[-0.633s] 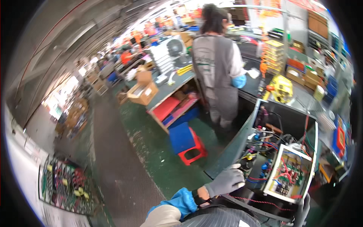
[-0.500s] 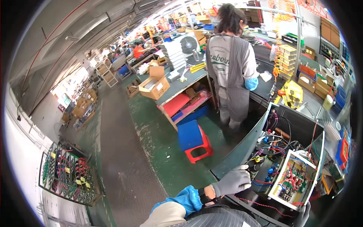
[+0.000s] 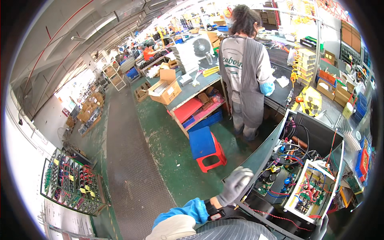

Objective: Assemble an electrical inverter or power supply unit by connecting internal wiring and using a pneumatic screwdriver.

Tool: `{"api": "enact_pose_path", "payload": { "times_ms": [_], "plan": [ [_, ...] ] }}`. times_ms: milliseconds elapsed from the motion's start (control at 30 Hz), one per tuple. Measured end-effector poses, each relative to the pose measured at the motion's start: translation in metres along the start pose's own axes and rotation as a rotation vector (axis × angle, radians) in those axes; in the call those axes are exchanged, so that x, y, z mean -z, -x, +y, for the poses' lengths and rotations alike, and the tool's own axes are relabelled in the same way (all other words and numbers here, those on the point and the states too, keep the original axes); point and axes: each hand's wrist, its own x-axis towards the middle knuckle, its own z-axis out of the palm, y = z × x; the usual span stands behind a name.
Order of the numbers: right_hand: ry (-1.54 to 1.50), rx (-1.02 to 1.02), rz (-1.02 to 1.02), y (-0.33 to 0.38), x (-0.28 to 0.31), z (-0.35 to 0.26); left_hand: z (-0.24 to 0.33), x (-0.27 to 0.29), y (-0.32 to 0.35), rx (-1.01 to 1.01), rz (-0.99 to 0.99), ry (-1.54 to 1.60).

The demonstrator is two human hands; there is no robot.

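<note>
My left hand (image 3: 236, 186), in a grey glove, is by the near left corner of an open dark metal case (image 3: 258, 160). Its fingers look curled in, slightly blurred, and whatever they may hold is hidden. Inside the case are a circuit board (image 3: 308, 192) in a white metal frame, a copper-coloured coil (image 3: 299, 142) and many coloured wires. A twisted red wire (image 3: 276, 218) runs along the near side. My right hand (image 3: 321, 229), also in grey, shows only partly beside the case's near right corner; its fingers are hidden.
A red and blue stool (image 3: 208, 150) stands beyond the case on the left. Behind it are a workbench (image 3: 192, 94) with a cardboard box (image 3: 165, 88) and a person (image 3: 244, 72) facing away. A rack of circuit boards (image 3: 74, 182) stands at far left; yellow parts (image 3: 310, 100) lie on the right-hand bench.
My left hand has drawn back to the left, from over the case's interior to its left corner, and its fingers have curled. The right hand stays about where it was.
</note>
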Motion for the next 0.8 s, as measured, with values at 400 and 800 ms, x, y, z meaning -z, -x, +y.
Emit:
{"api": "enact_pose_path", "payload": {
  "times_ms": [400,800],
  "plan": [
    [-0.003,-0.02,0.022,-0.007,-0.004,0.016,-0.146,0.081,0.405,0.971,-0.17,-0.026],
    [-0.034,-0.13,-0.036,0.003,0.001,-0.02,-0.071,0.118,0.525,1.188,0.159,-0.059]
  ]
}}
